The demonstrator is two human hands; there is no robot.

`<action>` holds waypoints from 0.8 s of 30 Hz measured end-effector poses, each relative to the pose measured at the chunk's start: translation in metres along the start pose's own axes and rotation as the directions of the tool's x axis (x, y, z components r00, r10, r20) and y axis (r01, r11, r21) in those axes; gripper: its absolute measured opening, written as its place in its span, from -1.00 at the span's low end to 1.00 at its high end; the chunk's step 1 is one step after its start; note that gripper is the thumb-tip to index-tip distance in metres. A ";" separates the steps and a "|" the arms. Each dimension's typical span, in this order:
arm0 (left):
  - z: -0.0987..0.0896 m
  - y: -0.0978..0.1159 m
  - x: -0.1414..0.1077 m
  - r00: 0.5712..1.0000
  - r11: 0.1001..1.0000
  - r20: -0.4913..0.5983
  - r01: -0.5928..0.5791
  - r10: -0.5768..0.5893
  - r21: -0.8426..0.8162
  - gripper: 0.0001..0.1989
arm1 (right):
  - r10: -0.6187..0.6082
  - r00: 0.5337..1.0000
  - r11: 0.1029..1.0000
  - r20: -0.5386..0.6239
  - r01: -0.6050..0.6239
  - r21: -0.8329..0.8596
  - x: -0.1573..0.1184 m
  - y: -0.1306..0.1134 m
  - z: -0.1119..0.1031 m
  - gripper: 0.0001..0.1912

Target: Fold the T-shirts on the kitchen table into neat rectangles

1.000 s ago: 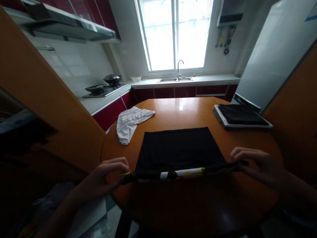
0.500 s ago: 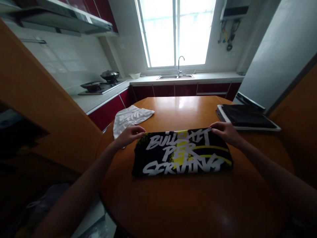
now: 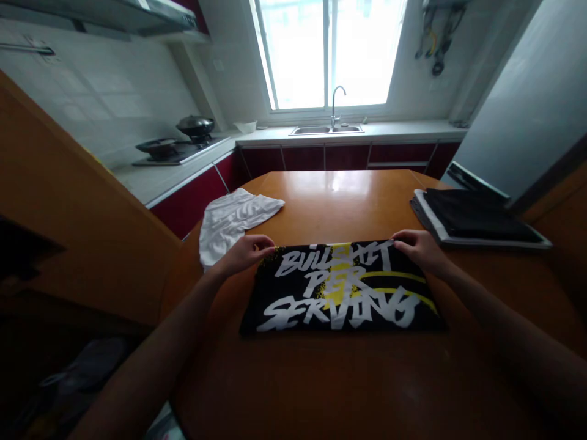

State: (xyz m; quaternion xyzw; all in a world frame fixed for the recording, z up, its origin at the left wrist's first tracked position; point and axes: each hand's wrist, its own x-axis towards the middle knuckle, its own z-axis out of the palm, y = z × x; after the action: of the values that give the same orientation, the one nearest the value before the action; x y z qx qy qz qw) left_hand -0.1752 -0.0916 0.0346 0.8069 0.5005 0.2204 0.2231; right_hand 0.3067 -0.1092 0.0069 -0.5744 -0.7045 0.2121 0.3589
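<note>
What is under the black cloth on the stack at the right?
Under the black cloth, a white layer and a grey layer show at the left edge; the rest is covered.

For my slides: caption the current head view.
Left hand and right hand hold far corners of rectangular black printed cloth.

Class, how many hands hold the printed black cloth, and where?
2: the left hand at the far left corner of the printed black cloth, the right hand at its far right corner.
</note>
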 end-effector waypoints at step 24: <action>0.131 0.121 -0.051 0.977 0.886 0.186 -0.177 0.105 0.429 -0.36 | -0.123 0.937 0.860 0.328 0.266 -0.436 -0.100 -0.095 0.110 -0.32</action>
State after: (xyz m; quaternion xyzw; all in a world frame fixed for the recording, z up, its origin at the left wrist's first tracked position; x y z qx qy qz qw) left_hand -0.0336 -0.2042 -0.0070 0.8856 0.4582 0.0516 0.0557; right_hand 0.1706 -0.2165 -0.0235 -0.5323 -0.8344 0.0772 0.1206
